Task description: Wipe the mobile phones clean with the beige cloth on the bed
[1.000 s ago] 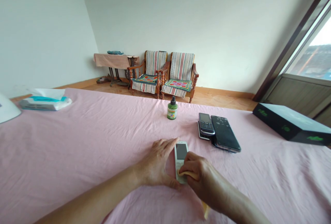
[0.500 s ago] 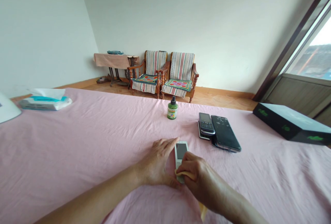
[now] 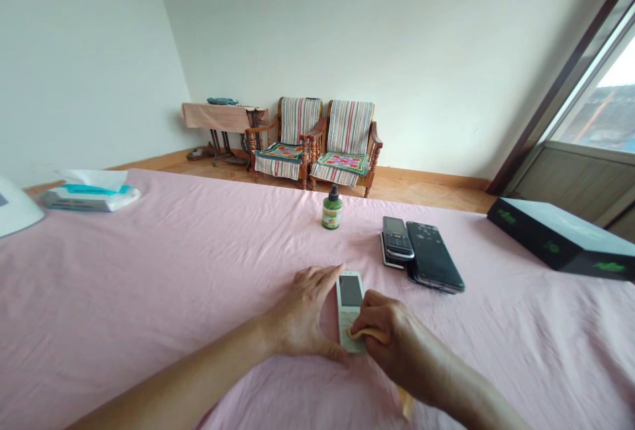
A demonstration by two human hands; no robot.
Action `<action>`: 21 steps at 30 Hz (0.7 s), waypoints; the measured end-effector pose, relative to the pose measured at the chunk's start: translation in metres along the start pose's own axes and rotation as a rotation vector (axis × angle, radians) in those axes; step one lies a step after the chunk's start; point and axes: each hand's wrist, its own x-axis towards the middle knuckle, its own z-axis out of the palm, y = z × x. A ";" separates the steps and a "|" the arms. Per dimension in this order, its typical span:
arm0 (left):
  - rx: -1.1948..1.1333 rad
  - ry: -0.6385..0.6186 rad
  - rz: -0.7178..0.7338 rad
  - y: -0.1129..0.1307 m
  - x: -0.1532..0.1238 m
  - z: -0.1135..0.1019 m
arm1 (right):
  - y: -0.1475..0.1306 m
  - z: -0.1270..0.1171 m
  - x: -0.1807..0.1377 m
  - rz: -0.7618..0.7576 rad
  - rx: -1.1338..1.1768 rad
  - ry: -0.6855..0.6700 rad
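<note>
A small white keypad phone [image 3: 350, 301] lies flat on the pink tablecloth [image 3: 173, 271] in front of me. My left hand [image 3: 302, 311] rests beside it, fingers along its left edge and thumb at its lower end, holding it still. My right hand [image 3: 384, 334] is closed on a folded yellow cloth [image 3: 364, 333] and presses it on the phone's lower half; a corner of the cloth shows under my wrist.
A small green bottle [image 3: 331, 208] stands beyond the phone. Two dark phones [image 3: 421, 255] lie to the right, a black box [image 3: 560, 237] at far right, a tissue pack [image 3: 89, 193] at far left. Two striped chairs [image 3: 317, 142] stand against the far wall.
My right hand with the cloth has shifted slightly along the phone's lower half. The left hand has stayed put on the phone's edge.
</note>
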 end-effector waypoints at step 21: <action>0.004 -0.010 -0.005 -0.002 0.000 0.000 | 0.002 -0.002 0.001 -0.026 0.001 0.010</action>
